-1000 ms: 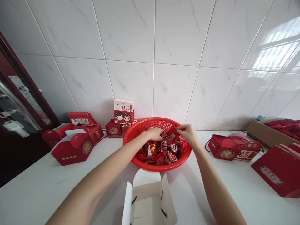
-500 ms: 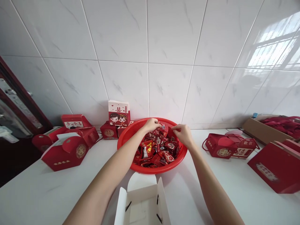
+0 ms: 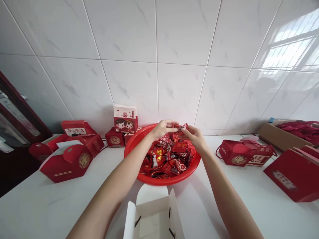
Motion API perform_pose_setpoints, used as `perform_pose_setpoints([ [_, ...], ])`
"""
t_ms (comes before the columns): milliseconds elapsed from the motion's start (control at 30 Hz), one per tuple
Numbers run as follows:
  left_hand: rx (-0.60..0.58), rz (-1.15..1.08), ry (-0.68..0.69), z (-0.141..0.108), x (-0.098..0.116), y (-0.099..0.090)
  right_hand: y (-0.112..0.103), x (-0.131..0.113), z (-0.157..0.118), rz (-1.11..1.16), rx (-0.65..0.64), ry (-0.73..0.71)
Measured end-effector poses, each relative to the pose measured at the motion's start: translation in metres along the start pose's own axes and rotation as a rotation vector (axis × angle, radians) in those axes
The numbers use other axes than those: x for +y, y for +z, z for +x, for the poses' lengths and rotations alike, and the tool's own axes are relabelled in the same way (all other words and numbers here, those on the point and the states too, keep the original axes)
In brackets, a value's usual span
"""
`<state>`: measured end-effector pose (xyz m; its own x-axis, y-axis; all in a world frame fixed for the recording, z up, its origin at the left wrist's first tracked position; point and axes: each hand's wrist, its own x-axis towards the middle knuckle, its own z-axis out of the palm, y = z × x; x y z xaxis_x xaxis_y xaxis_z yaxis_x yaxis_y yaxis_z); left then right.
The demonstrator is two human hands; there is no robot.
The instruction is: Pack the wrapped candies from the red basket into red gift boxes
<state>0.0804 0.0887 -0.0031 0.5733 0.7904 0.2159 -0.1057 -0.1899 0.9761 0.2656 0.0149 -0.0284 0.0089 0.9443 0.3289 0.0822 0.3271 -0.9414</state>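
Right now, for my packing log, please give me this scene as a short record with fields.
Left hand: pinching red wrapping above the basket
Right hand: pinching there too
Count held: unclear
Basket: red, holding wrapped pieces
Open box: white inside, nearer than the basket
Left side: red boxes
Far right: cardboard box, dark red material inside

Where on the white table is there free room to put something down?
The white table is bare between the gold-lettered red cardboard box at left and the left forearm, and between the right forearm and the large red cardboard box at right. Crowded: left of the round red plastic basket, with small red boxes.
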Motion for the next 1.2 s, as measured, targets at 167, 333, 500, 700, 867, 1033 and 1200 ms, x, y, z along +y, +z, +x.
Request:
perform_pose_setpoints([
  [167,-0.043,-0.015,0.032,-0.004,0.007,0.0,0.007,-0.005,-0.001,0.205,0.092,-0.06],
  [333,-0.066,0.013,0.004,-0.009,0.012,0.005,0.008,-0.013,-0.005,0.195,0.051,-0.097],
  [500,-0.054,0.06,0.08,-0.006,0.008,0.011,0.007,-0.011,-0.004,0.203,0.041,-0.07],
  [700,-0.032,0.034,0.121,-0.001,0.002,0.016,0.006,-0.007,0.0,0.336,0.093,-0.025],
  [867,-0.078,0.029,0.059,-0.004,0.002,0.014,0.006,-0.007,-0.001,0.3,0.185,-0.024],
  [1033,-0.14,0.053,0.047,-0.006,0.003,0.015,0.003,-0.008,-0.002,0.277,0.176,-0.055],
  [1200,-0.107,0.065,0.04,-0.006,0.002,0.017,0.004,-0.008,-0.003,0.207,0.186,-0.073],
])
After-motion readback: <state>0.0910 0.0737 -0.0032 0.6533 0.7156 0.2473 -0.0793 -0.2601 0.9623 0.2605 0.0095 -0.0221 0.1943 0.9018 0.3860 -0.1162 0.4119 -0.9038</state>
